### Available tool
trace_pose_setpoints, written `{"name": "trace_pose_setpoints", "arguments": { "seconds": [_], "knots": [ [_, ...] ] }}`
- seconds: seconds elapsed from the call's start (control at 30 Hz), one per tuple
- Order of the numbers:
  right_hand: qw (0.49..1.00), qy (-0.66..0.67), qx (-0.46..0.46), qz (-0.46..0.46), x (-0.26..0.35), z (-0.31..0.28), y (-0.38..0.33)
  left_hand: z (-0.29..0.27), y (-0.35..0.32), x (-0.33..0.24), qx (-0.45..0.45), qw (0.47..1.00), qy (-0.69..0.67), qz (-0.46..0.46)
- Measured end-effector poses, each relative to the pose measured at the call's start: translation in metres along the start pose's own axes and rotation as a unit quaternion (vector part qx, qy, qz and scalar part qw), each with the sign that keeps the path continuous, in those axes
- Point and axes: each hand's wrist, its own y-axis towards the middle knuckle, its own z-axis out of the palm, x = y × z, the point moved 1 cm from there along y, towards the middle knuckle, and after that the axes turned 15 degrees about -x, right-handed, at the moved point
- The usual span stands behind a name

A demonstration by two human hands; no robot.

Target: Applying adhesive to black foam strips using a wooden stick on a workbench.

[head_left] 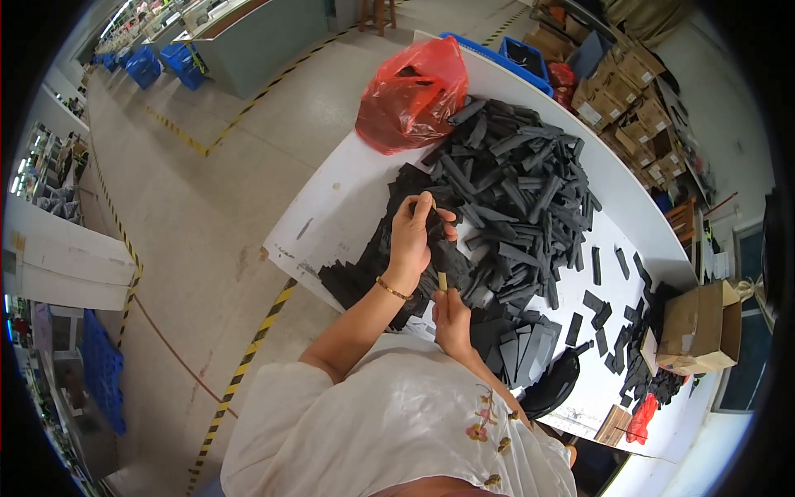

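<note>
My left hand (411, 240), with a beaded bracelet at the wrist, is closed on a black piece of cloth-like material (436, 234), pinched between thumb and fingers. Just below it, my right hand (452, 321) grips a slim pale yellow stick-like tool (443, 282) that points up toward the black piece; its far end is hidden against the dark material. Both hands are above a white table (327, 186). Beyond them lies a big heap of dark grey folded strips (522, 190). Under my left forearm spreads a pile of limp black pieces (352, 277).
A red plastic bag (414, 95) sits at the table's far left corner. Flat grey pieces (526, 352) and a black pouch (556, 383) lie near my right arm. Farther right are scattered strips and an open cardboard box (700, 330). Blue crates (526, 60) stand behind the table's raised edge.
</note>
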Motion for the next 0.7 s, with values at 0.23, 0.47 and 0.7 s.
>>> {"name": "trace_pose_setpoints", "arguments": {
  "seconds": [0.23, 0.47, 0.7],
  "knots": [
    [0.997, 0.033, 0.037, 0.064, -0.009, -0.005, 0.001, -0.035, 0.008, 0.017, 0.115, 0.981, -0.102, -0.121],
    [0.996, 0.048, 0.036, 0.072, -0.005, -0.007, -0.001, -0.032, -0.018, 0.030, 0.142, 0.983, 0.028, -0.117],
    [0.992, -0.002, 0.082, 0.093, -0.008, -0.021, -0.023, -0.026, 0.014, 0.001, 0.005, 0.999, 0.028, -0.043]
  ]
}}
